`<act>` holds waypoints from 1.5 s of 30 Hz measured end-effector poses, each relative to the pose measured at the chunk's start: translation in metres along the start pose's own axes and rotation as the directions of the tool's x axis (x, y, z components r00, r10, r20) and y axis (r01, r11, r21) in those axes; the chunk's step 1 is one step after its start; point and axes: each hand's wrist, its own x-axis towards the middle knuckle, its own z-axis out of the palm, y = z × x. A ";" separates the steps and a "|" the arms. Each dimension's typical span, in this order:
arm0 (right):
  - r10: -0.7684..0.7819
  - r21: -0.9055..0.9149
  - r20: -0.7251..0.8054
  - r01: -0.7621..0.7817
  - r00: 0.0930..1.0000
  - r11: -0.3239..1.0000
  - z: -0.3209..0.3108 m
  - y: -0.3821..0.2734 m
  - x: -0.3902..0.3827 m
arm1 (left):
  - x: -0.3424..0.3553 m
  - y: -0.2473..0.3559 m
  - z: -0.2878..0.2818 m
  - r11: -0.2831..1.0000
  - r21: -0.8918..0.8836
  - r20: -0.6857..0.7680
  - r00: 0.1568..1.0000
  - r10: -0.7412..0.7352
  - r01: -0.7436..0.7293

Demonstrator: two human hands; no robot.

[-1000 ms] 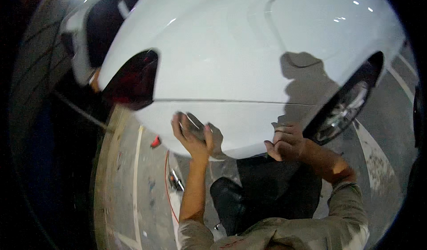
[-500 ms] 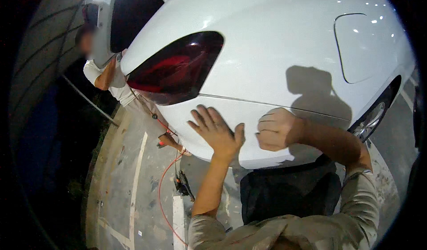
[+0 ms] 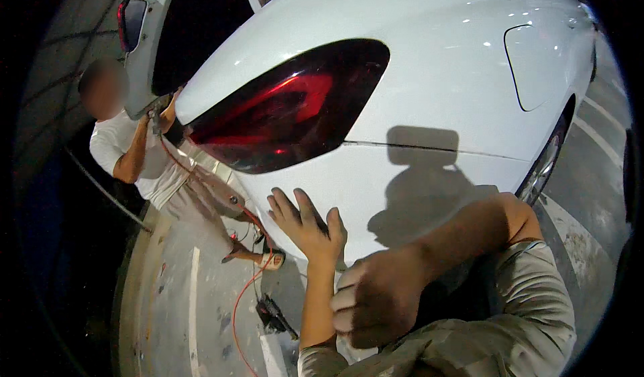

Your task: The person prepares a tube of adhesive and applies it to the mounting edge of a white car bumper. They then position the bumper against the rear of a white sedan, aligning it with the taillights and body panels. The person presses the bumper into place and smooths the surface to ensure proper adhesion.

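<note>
The white rear bumper [image 3: 355, 202] of a car is in front of me, below a dark red taillight [image 3: 292, 109]. My left hand [image 3: 308, 228] is laid against the bumper with its fingers spread, below the lamp's lower edge. My right hand [image 3: 379, 296] is a closed fist, held back close to my body and apart from the car. No object shows in the fist. Between the bumper and the fender above runs a thin dark seam [image 3: 483, 152]. A shadow falls across the bumper to the right of my left hand.
To the left another person [image 3: 151, 162] stands at the raised tailgate [image 3: 144, 62], holding something on a red hose [image 3: 235, 323]. A black tool [image 3: 274, 316] lies on the floor. At right are the fuel flap [image 3: 534, 68] and a wheel [image 3: 547, 155].
My right fist has come back from the bumper toward my body. My left hand stays flat on the panel. The view has shifted, and the other person shows more fully.
</note>
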 end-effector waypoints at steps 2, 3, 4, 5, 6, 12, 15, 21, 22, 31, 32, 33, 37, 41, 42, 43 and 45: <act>-0.004 0.199 0.063 -0.009 0.998 0.980 0.001 0.005 0.002 | 0.003 -0.001 -0.001 0.999 0.046 -0.046 0.999 -0.007 0.009; 0.173 0.074 0.102 -0.181 0.980 0.981 0.013 0.027 -0.013 | 0.006 0.002 -0.001 0.998 0.060 -0.074 0.997 -0.011 0.015; 0.347 -0.064 0.129 -0.341 0.929 0.938 0.029 0.053 -0.033 | 0.008 -0.004 -0.002 0.997 0.078 -0.095 0.995 0.025 -0.018; 0.512 -0.215 0.159 -0.476 0.844 0.853 0.040 0.076 -0.052 | 0.008 0.001 -0.002 0.997 0.071 -0.094 0.995 0.015 -0.008; 0.437 -0.251 0.043 -0.414 0.898 0.875 0.015 0.098 -0.067 | 0.009 0.003 -0.001 0.998 0.055 -0.093 0.995 0.030 -0.025; 0.458 -0.329 -0.167 -0.488 0.873 0.809 -0.022 0.097 -0.032 | 0.012 0.001 0.004 1.000 0.011 -0.008 1.000 0.003 -0.003; 0.486 -0.231 0.024 -0.468 0.873 0.853 -0.007 0.068 -0.023 | 0.007 -0.013 0.011 0.994 0.103 0.105 0.994 -0.031 0.020; 0.159 -0.258 -0.317 -0.246 0.935 0.934 -0.014 0.094 -0.063 | 0.035 0.020 0.003 0.991 0.082 -0.068 0.991 0.114 -0.108; 0.185 -0.243 -0.518 -0.351 0.835 0.904 -0.010 0.099 -0.060 | 0.038 0.015 0.004 0.988 0.075 -0.069 0.987 0.144 -0.139; 0.225 -0.360 -0.593 -0.505 0.773 0.785 0.001 0.053 -0.078 | 0.027 0.055 0.031 0.927 0.254 0.122 0.960 0.254 -0.277; 0.253 -0.332 -0.604 -0.527 0.756 0.782 0.002 0.051 -0.104 | 0.024 0.069 0.035 0.939 0.216 0.091 0.963 0.253 -0.267; 0.280 -0.304 -0.614 -0.548 0.738 0.779 0.002 0.051 -0.131 | 0.022 0.080 0.040 0.941 0.182 0.098 0.958 0.271 -0.285; 0.139 -0.245 -0.739 -0.455 0.660 0.856 -0.014 0.059 -0.151 | 0.024 0.104 0.054 0.942 0.101 0.153 0.940 0.304 -0.321; 0.122 -0.115 -0.833 -0.383 0.540 0.916 -0.017 0.054 -0.148 | 0.026 0.130 0.059 0.964 0.087 0.210 0.950 0.230 -0.253; 0.133 -0.142 -0.830 -0.436 0.542 0.889 -0.022 0.050 -0.156 | 0.027 0.130 0.060 0.943 0.138 0.198 0.941 0.273 -0.303; 0.161 -0.147 -0.827 -0.483 0.538 0.863 -0.020 0.043 -0.169 | 0.024 0.126 0.057 0.920 0.197 0.203 0.932 0.299 -0.339; 0.200 -0.159 -0.850 -0.599 0.488 0.785 -0.023 0.022 -0.200 | 0.027 0.136 0.055 0.924 0.169 0.218 0.928 0.303 -0.342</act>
